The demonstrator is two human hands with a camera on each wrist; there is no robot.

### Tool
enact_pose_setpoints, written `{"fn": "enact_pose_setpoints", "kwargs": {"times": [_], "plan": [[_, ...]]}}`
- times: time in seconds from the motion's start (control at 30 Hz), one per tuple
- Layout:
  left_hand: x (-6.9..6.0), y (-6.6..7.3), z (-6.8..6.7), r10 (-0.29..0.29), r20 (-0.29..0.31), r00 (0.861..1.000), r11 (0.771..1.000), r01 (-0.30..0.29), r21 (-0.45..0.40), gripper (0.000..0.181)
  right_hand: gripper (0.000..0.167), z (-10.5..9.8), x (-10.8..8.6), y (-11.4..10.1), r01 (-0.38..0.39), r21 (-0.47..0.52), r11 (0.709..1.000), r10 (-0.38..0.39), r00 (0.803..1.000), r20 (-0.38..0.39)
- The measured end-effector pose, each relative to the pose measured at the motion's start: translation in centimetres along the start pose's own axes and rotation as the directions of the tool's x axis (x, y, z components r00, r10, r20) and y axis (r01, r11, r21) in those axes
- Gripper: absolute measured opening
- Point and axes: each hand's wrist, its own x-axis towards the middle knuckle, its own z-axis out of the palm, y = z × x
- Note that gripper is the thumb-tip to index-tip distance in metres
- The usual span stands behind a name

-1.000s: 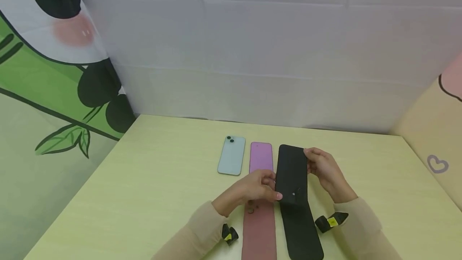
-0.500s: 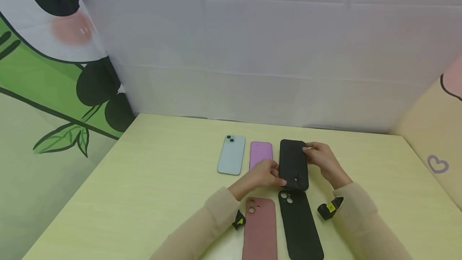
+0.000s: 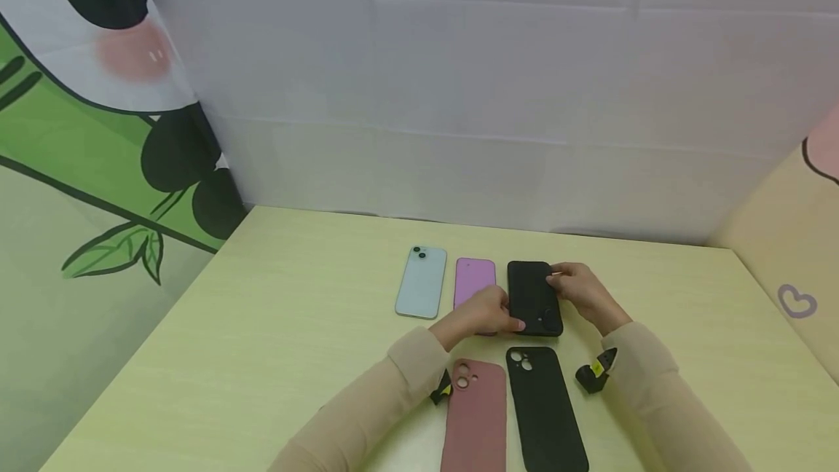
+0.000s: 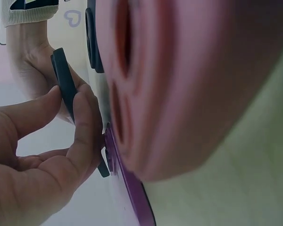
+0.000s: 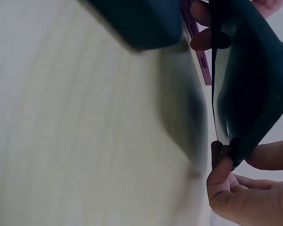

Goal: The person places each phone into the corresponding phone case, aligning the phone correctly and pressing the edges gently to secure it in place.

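In the head view a black phone (image 3: 534, 297) is held between both hands, with a round camera-like mark near its lower end. My left hand (image 3: 486, 312) pinches its near left corner. On the far right edge, the right hand (image 3: 580, 293) grips it between thumb and fingers. The right wrist view shows the phone (image 5: 259, 75) raised off the table, its shadow below. Nearer the body lie a black phone case (image 3: 547, 406) and a pink phone case (image 3: 475, 414), each with camera holes at its far end. The left hand partly covers a purple phone (image 3: 473, 279).
A light blue phone (image 3: 422, 282) lies left of the purple one, camera side up. Behind the pale yellow table (image 3: 295, 297) hangs a grey-white cloth (image 3: 459, 93). Printed side panels (image 3: 157, 79) stand at left and right.
Both hands have carried the black phone away from the body, off the black case it overlapped. The black case's camera holes and the pink case's far end have come into sight.
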Motion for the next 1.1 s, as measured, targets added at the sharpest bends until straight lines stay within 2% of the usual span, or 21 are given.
{"fn": "enact_pose_setpoints", "kwargs": {"times": [0.1,0.33,0.53,0.67,0.83,1.1], "plan": [[0.1,0.0,0.1,-0.004,-0.005,1.000,1.000,0.004,0.008,0.025,0.048,0.0,0.2,0.3,-0.002,0.000,1.000,0.002,1.000,0.004],[0.1,0.0,0.1,0.029,0.006,1.000,0.999,-0.029,0.018,0.029,0.048,0.3,0.0,0.4,-0.010,0.031,0.999,0.009,1.000,0.016],[0.0,0.0,0.2,0.049,-0.034,0.998,0.992,-0.045,0.115,0.031,0.049,0.9,-0.6,0.0,-0.022,0.034,0.999,0.022,1.000,-0.005],[0.0,0.1,0.4,0.074,-0.076,0.994,0.986,-0.062,0.155,0.031,0.050,1.3,-1.1,-0.3,-0.032,0.064,0.997,0.033,0.999,-0.006],[-0.1,0.3,0.7,0.079,-0.113,0.990,0.976,-0.054,0.209,0.033,0.051,1.7,-1.5,-0.8,-0.048,0.125,0.991,0.048,0.999,0.005],[-0.5,0.6,0.9,0.101,-0.133,0.986,0.953,-0.057,0.296,0.039,0.052,2.2,-2.2,-1.7,-0.056,0.173,0.983,0.051,0.998,0.032]]}}
